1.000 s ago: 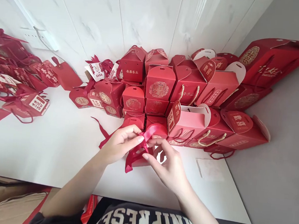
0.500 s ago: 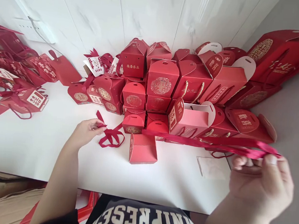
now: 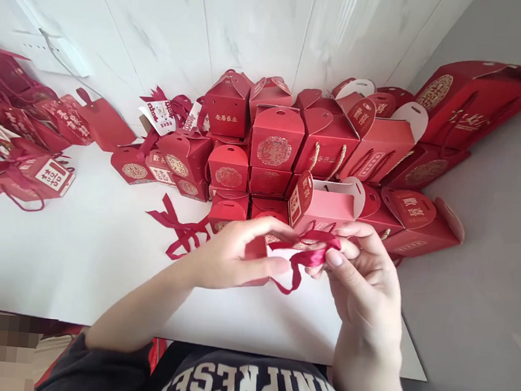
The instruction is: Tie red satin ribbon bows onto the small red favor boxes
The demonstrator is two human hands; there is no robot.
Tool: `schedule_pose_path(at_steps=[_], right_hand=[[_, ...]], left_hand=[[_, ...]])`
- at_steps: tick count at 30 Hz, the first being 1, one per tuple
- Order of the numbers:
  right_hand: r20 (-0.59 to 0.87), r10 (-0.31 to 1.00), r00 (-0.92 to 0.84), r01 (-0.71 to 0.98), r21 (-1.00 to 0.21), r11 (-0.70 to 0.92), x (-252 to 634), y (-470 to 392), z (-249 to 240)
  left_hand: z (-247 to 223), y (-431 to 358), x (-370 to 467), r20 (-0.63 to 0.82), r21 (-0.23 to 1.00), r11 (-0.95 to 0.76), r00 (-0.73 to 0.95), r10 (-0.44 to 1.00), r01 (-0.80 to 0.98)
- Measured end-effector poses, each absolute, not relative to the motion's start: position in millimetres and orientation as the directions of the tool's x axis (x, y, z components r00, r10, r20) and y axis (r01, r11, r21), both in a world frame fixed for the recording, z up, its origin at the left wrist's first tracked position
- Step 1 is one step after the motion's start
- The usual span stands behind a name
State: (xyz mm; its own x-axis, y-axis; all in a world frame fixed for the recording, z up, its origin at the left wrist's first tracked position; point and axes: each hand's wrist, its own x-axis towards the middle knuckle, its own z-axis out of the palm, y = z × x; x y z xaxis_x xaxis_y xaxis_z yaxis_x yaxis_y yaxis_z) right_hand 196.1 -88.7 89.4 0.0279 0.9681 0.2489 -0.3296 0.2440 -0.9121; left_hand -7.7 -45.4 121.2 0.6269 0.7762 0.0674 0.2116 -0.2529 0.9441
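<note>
Stack of red cardboard gift boxes (image 3: 277,145): stands on the smooth white table (image 3: 85,265), before the pale tiled wall (image 3: 256,31).
Glossy crimson satin ribbon (image 3: 314,258): looped in the air in front of the stack.
Right hand (image 3: 365,281): thumb and fingertips pinch that ribbon.
Left hand (image 3: 225,256): thumb and fingers spread apart beside it; whether they touch it, I cannot tell.
Small plain red cardboard box (image 3: 259,254): in front of the stack, partly hidden by the left hand.
Loose dark-red ribbon strip (image 3: 171,219): crumpled in front of the stack's left part.
</note>
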Motion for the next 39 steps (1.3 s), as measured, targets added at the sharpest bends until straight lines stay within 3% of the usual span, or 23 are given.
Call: schedule_pose_path(at_steps=[5, 9, 13, 16, 20, 23, 29, 31, 34, 36, 39], right_hand=[[0.274, 0.953, 0.128, -0.338, -0.891, 0.302, 189.3, -87.5, 91.1], [0.312, 0.933, 0.178, -0.275, -0.895, 0.352, 188.7, -84.9, 84.1], [0.358, 0.898, 0.256, -0.134, -0.907, 0.399, 190.1, -83.2, 80.5], [0.401, 0.861, 0.313, 0.082, -0.915, 0.396, 193.2, -83.7, 76.5], [0.437, 0.795, 0.420, 0.456, -0.859, 0.232, 200.5, -86.0, 63.5], [0.370, 0.811, 0.454, 0.513, -0.853, 0.102, 209.7, -88.3, 53.2], [0.346, 0.913, 0.215, 0.774, -0.631, 0.057, 226.0, -91.1, 54.3], [0.366, 0.926, 0.090, 0.747, -0.640, 0.180, 222.9, -90.6, 61.5], [0.352, 0.915, -0.196, 0.492, -0.772, 0.402, 208.9, -88.8, 72.0], [0.276, 0.892, -0.358, 0.276, -0.881, 0.384, 197.2, -86.8, 75.1], [0.165, 0.858, -0.487, -0.022, -0.984, 0.178, 183.0, -82.9, 72.3]], left_hand=[[115.4, -45.8, 11.3, -0.045, 0.995, 0.092, 0.719, 0.694, -0.026], [111.4, -43.4, 9.4, -0.153, 0.964, 0.260, 0.698, 0.700, -0.050], [108.8, -40.6, 3.7, -0.196, 0.959, 0.283, 0.688, 0.699, -0.014], [107.8, -40.0, -4.9, -0.193, 0.969, 0.248, 0.679, 0.708, 0.018], [109.1, -42.5, -19.2, -0.179, 0.973, 0.227, 0.729, 0.660, 0.033], [108.5, -44.0, -27.2, -0.188, 0.964, 0.265, 0.749, 0.636, 0.016], [96.2, -39.6, -35.0, -0.268, 0.946, 0.317, 0.721, 0.638, 0.071], [95.2, -38.1, -35.5, -0.291, 0.946, 0.305, 0.691, 0.662, 0.106], [100.4, -37.1, -34.0, -0.255, 0.966, 0.206, 0.707, 0.659, 0.156], [105.2, -37.1, -32.4, -0.217, 0.976, 0.142, 0.742, 0.635, 0.164], [109.0, -38.7, -30.9, -0.206, 0.978, 0.134, 0.755, 0.622, 0.157]])
